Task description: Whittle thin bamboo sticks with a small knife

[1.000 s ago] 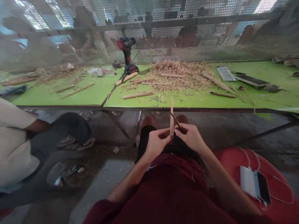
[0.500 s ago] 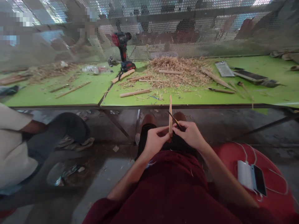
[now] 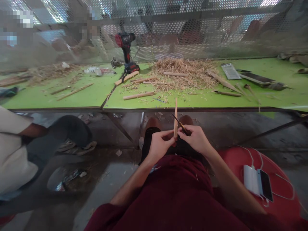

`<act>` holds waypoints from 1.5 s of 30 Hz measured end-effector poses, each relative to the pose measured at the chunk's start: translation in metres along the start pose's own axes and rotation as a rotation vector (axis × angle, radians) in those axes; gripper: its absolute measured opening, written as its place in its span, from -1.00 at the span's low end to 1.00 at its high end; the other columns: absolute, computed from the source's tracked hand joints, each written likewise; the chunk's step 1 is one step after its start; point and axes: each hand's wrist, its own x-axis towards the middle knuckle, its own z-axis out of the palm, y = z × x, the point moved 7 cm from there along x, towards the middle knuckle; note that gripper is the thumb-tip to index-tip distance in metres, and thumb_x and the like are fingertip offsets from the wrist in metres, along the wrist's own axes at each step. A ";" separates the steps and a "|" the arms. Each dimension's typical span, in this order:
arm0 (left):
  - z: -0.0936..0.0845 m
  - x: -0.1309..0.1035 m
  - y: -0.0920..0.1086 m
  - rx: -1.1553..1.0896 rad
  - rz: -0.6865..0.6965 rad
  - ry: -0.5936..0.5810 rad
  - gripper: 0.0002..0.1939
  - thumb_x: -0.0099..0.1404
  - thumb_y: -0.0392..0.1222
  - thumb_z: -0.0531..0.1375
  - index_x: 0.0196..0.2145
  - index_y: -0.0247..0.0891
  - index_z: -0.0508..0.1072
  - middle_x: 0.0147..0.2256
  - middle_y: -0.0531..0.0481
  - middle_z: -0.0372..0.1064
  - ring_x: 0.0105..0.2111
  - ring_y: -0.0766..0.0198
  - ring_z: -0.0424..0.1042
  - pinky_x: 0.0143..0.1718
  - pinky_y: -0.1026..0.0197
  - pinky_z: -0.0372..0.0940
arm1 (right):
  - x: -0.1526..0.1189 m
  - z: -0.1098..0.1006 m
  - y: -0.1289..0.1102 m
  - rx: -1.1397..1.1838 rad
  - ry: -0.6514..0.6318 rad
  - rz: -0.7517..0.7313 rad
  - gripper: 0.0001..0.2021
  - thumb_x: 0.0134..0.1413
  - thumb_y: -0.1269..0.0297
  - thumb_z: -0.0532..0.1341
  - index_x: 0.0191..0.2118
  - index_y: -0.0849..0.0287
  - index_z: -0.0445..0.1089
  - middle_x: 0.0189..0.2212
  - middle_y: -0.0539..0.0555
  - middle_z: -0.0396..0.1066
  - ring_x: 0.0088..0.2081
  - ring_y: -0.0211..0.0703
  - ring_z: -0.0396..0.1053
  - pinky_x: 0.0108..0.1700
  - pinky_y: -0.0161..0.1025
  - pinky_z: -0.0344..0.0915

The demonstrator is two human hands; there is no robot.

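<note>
My left hand (image 3: 161, 144) is closed, pinching the lower end of a narrow strip of wood (image 3: 175, 119) between thumb and fingers. The strip stands nearly upright above my lap, its tip reaching up in front of the table edge. On its right, my right hand (image 3: 194, 137) grips a slim, dark, pointed tool (image 3: 179, 123) with a yellowish stretch near the fingers. The tool slants up to the left and crosses the strip; whether its tip touches the wood I cannot tell. The fingertips of both hands come close together near the strip's base.
Across the green table (image 3: 115, 102) lie wood shavings (image 3: 185, 72), a wooden stick (image 3: 139, 95), a knife-like tool (image 3: 227, 93) and a phone-like device (image 3: 258, 78). A cordless drill (image 3: 126, 53) stands behind. At right, a red stool (image 3: 284, 183) bears a phone (image 3: 265, 185). A person (image 3: 16, 144) sits left.
</note>
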 end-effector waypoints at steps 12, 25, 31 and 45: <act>-0.005 -0.004 0.002 0.151 0.105 0.045 -0.66 0.22 -0.20 0.34 -0.05 -0.32 0.69 -0.46 -0.04 0.54 -0.48 0.25 0.47 -0.40 0.23 0.33 | -0.003 0.010 -0.008 -0.158 0.079 -0.167 -0.88 0.03 0.36 0.19 -0.50 0.15 0.32 -0.59 -0.04 0.29 -0.52 -0.28 0.18 -0.43 -0.31 0.09; -0.003 -0.003 -0.003 0.137 0.110 0.024 -0.67 0.22 -0.18 0.35 -0.05 -0.29 0.69 -0.45 -0.02 0.53 -0.46 0.27 0.46 -0.37 0.25 0.33 | -0.009 0.018 -0.009 -0.393 0.146 -0.207 -0.83 0.06 0.45 0.13 -0.51 0.11 0.22 -0.57 -0.03 0.25 -0.53 -0.27 0.15 -0.39 -0.28 0.06; 0.001 -0.002 -0.006 0.145 0.103 0.021 -0.64 0.24 -0.09 0.36 -0.05 -0.30 0.69 -0.41 -0.08 0.59 -0.43 0.22 0.50 -0.32 0.20 0.39 | -0.009 0.019 0.000 -0.520 0.133 -0.060 -0.88 0.10 0.41 0.16 -0.44 0.12 0.26 -0.48 0.03 0.34 -0.48 -0.21 0.21 -0.38 -0.24 0.03; 0.004 0.005 -0.003 -0.400 -0.198 -0.034 -0.63 0.13 -0.11 0.45 -0.12 -0.33 0.69 -0.30 -0.15 0.63 -0.42 0.33 0.50 -0.24 0.22 0.41 | -0.055 -0.009 -0.032 -0.340 0.108 -0.362 -0.77 0.45 0.25 0.06 -0.05 0.09 0.47 -0.34 0.09 0.45 -0.34 -0.17 0.45 -0.28 -0.27 0.39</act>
